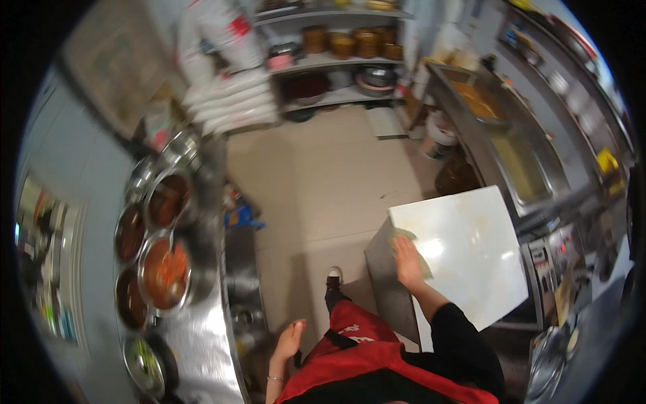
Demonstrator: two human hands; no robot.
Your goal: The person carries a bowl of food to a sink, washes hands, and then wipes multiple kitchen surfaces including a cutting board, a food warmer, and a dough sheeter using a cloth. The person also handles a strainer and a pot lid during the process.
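My right hand point(408, 260) lies flat on a greenish cloth point(423, 262) at the left edge of a white box-shaped cabinet's top point(469, 252). Part of the cloth is hidden under the palm and fingers. Faint yellowish marks and bright reflections show on the white surface. My left hand point(291, 339) hangs in the air beside the red apron point(361, 328), fingers slightly bent, with nothing seen in it. A thin bracelet is on that wrist.
On the left, a steel counter point(204, 333) carries several metal bowls of red sauce point(164, 272) and one of chopped greens point(145, 366). Stacked white sacks point(234, 101) and a shelf point(343, 65) stand ahead. A sink point(525, 166) and a plastic bucket point(438, 134) are at right.
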